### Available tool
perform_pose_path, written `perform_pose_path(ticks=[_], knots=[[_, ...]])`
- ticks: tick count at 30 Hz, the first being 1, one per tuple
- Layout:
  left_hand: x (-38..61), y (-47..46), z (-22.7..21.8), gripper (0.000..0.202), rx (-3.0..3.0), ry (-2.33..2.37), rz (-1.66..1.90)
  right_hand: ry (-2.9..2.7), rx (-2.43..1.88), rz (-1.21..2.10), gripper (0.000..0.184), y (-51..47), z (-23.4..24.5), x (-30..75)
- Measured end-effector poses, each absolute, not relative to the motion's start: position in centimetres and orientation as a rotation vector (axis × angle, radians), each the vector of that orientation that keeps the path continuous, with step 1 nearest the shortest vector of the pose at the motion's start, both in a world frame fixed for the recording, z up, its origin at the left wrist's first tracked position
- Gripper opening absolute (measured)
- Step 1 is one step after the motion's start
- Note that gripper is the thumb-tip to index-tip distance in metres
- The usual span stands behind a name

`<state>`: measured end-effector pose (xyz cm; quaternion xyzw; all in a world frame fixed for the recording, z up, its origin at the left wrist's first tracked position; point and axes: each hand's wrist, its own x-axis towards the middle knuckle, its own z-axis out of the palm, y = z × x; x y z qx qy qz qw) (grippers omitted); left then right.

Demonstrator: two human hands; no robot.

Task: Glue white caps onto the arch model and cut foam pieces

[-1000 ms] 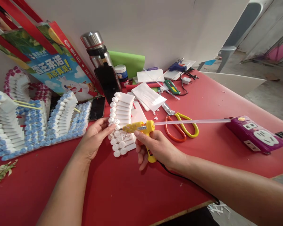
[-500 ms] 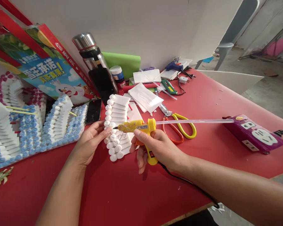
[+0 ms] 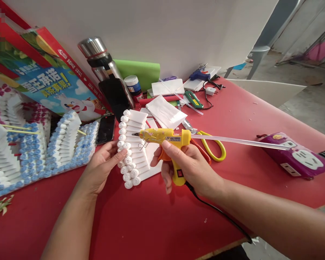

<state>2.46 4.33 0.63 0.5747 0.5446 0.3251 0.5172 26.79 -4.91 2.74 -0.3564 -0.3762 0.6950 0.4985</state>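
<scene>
In the middle of the red table lies a white stepped piece (image 3: 137,154) edged with small rolled rosettes. My left hand (image 3: 103,166) is at its left edge, thumb pressing a rosette (image 3: 127,145) and fingers closed behind. My right hand (image 3: 191,164) is wrapped round the handle of a yellow hot glue gun (image 3: 157,135). The gun's metal nozzle is over the white strips, apart from my left thumb. A long clear glue stick (image 3: 241,141) juts from its back, and a black cord trails from the handle.
Scissors (image 3: 219,151) lie behind the gun, near white sheets (image 3: 166,111) and a green cutter (image 3: 193,99). A purple power strip (image 3: 295,153) sits at right. Blue-and-white rosette pieces (image 3: 34,155), a phone (image 3: 105,129), another propped against a flask (image 3: 93,48), and a printed bag (image 3: 59,83) stand left.
My right hand has drawn the glue gun back to the right and slightly up, so the nozzle has left the rosette by my left thumb. My left hand stays on the piece.
</scene>
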Motion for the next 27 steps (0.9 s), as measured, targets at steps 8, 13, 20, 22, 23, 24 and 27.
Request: perform_pose_path(ticks=[8,13,20,22,23,24,27], knots=[[2.6,4.2,0.8,0.053,1.382,1.304,0.780,-0.924,-0.848,1.693,0.043,-4.9,2.5,26.6],[2.9,4.1,1.1,0.059,1.374,1.329,0.786,-0.974,-0.827,1.736,0.047,-4.9,2.3,26.5],[2.8,4.1,0.9,0.054,1.359,1.309,0.784,-1.006,-0.876,1.755,0.049,-4.9,2.2,26.5],[2.6,4.2,0.8,0.051,1.357,1.299,0.797,-1.017,-0.923,1.736,0.050,-4.7,2.1,26.5],[2.6,4.2,0.7,0.050,1.356,1.289,0.803,-1.022,-0.951,1.727,0.050,-4.6,2.0,26.5],[2.6,4.2,0.7,0.049,1.357,1.277,0.808,-1.024,-0.979,1.721,0.050,-4.5,1.9,26.5],[2.6,4.2,0.7,0.047,1.355,1.250,0.814,-1.028,-1.026,1.728,0.050,-4.2,1.5,26.3]])
